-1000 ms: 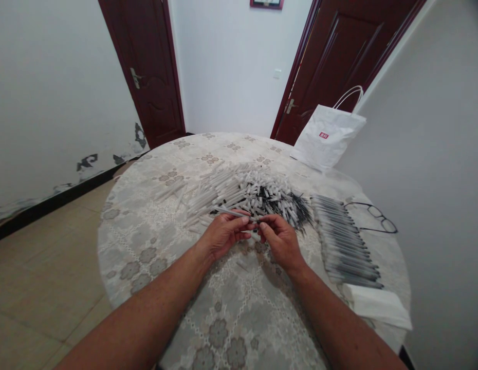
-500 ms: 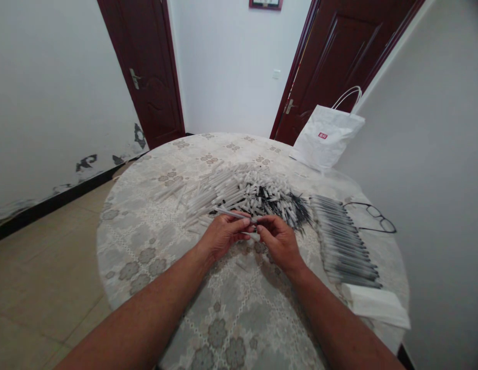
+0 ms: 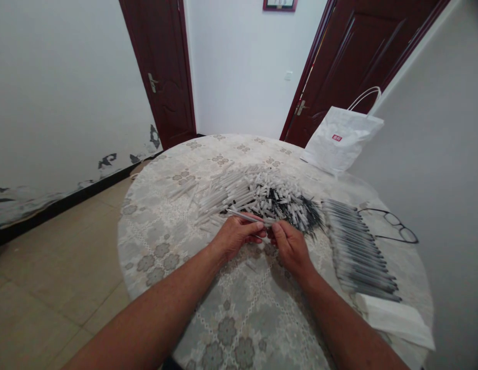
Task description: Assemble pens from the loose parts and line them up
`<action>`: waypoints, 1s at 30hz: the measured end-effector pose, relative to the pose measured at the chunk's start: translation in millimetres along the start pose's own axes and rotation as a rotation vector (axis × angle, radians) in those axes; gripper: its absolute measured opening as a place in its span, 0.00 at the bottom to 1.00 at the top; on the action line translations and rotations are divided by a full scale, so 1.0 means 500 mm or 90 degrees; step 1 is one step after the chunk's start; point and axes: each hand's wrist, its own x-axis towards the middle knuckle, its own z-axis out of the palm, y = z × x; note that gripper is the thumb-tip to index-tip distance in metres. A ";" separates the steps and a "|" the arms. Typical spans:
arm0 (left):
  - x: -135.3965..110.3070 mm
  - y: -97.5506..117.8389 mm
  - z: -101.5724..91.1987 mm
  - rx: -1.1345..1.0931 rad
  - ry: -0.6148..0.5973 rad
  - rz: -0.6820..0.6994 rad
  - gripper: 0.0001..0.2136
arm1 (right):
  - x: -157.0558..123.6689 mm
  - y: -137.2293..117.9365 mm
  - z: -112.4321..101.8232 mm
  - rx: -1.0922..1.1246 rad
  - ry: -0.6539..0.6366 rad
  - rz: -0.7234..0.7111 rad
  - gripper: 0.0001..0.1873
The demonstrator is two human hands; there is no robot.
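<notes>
Couldn't count the pile (image 3: 258,198) of white barrels and black refills mid-worktop (image 3: 208,288), too tangled. Row of finished pens (image 3: 358,246) at right overlapped, count unclear. White paper stack (image 3: 397,321) near right got cut off by the frame edge. Counted one bag (image 3: 341,139) far right and one pair of glasses (image 3: 395,226). Left hand (image 3: 237,237) curled closed around one pen (image 3: 246,216) just near of the pile. Right hand (image 3: 291,246) pinched its right end, fingertips hard to make out.
</notes>
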 end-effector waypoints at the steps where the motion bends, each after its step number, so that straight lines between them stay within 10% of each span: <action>1: 0.000 0.001 0.000 -0.002 0.004 0.001 0.14 | -0.001 0.001 0.000 0.004 0.004 -0.005 0.15; 30: 0.001 -0.001 -0.001 0.016 -0.010 0.001 0.14 | 0.003 -0.006 -0.005 -0.085 -0.013 -0.079 0.19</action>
